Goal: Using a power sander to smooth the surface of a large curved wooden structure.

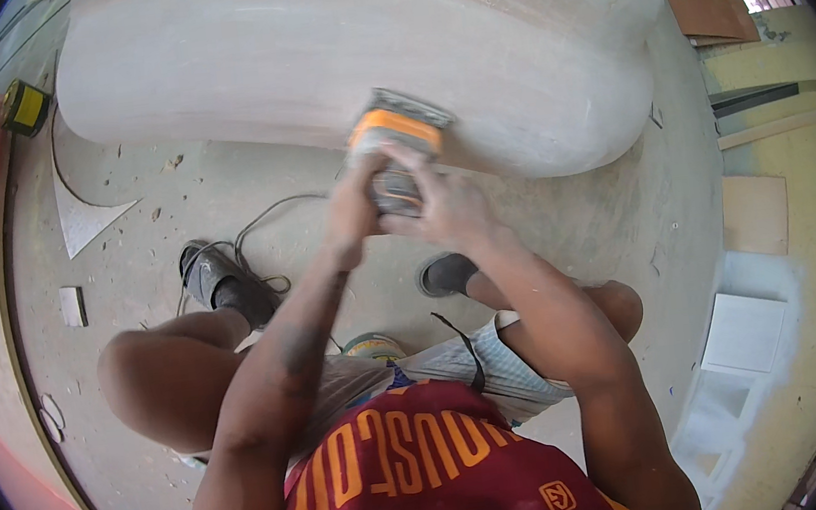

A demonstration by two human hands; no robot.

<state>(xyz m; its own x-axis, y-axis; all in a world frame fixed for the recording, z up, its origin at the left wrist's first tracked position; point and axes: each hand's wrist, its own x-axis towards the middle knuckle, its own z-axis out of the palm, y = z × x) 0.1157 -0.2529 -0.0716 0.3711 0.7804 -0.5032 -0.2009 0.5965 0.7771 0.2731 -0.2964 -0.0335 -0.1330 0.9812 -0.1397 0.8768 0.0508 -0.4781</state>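
An orange and grey electric sander (pixel 402 127) is held between both my hands, with its flat pad end against the lower edge of a large, smooth, whitish curved form (pixel 335 52). My left hand (pixel 354 204) is closed around the left side of the sander's body. From the right, my right hand (pixel 449 200) wraps over it, fingers across the top. Both hands are dusty and slightly blurred. A grey power cord (pixel 272 208) trails left from near the sander to the floor. The underside of the sander is hidden.
Loops of cord lie by my left foot (pixel 214 275). On the floor at left are a small block (pixel 73 306), a thin curved offcut (pixel 87 219) and a dark can with a yellow label (pixel 25 107). Boards (pixel 756 215) and a white panel (pixel 744 332) line the right side.
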